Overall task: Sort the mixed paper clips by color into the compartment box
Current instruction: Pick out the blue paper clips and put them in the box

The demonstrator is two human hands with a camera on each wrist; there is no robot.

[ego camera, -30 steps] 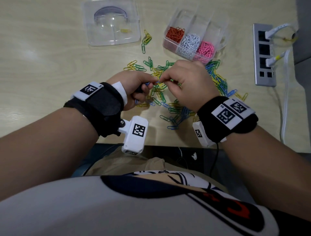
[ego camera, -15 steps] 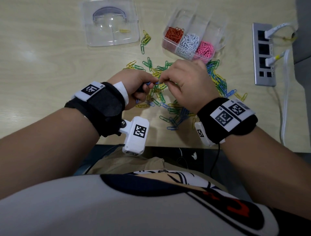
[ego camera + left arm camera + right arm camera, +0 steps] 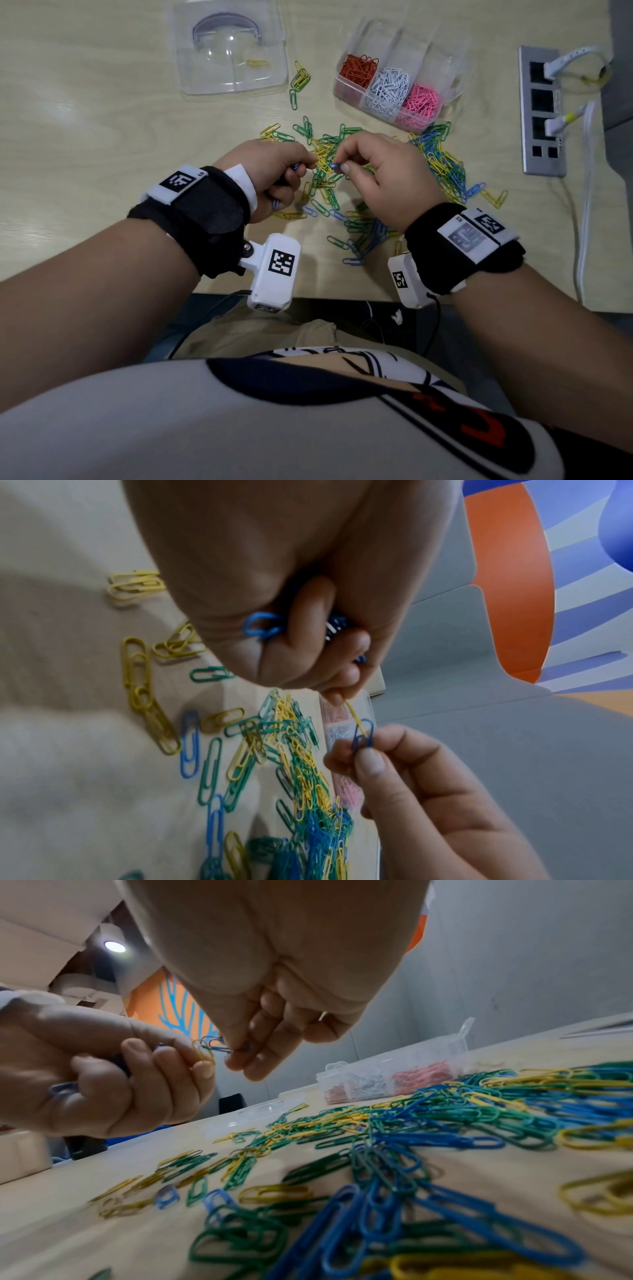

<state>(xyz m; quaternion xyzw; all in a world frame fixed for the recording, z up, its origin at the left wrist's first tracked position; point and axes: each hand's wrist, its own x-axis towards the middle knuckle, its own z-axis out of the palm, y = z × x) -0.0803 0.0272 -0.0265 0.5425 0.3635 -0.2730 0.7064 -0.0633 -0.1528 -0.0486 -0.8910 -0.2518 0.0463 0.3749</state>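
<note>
Blue clip (image 3: pixel 362 737) up in the air between both hands, hooked with a yellow clip (image 3: pixel 354 715), above the loose pile (image 3: pixel 370 178) of blue, green and yellow clips on the pale wood table (image 3: pixel 102 130). Beyond the pile sits the box (image 3: pixel 445 61), orange, white and pink clips each in their own compartment on its near side; the far compartments are hard to read through the clear plastic. A clear lid (image 3: pixel 233 48) lies left of it with one yellow clip on it, a power strip (image 3: pixel 543 109) off to the right. Grey wall and an orange-and-blue mural behind.

The head view hides the yellow clip almost entirely among the fingers.

Right hand (image 3: pixel 387 174) pinches the blue clip between thumb and forefinger, other fingers curled. Left hand (image 3: pixel 274 178) is clenched round a bunch of blue clips (image 3: pixel 262 626), its fingertips pinching the yellow clip's end.
</note>
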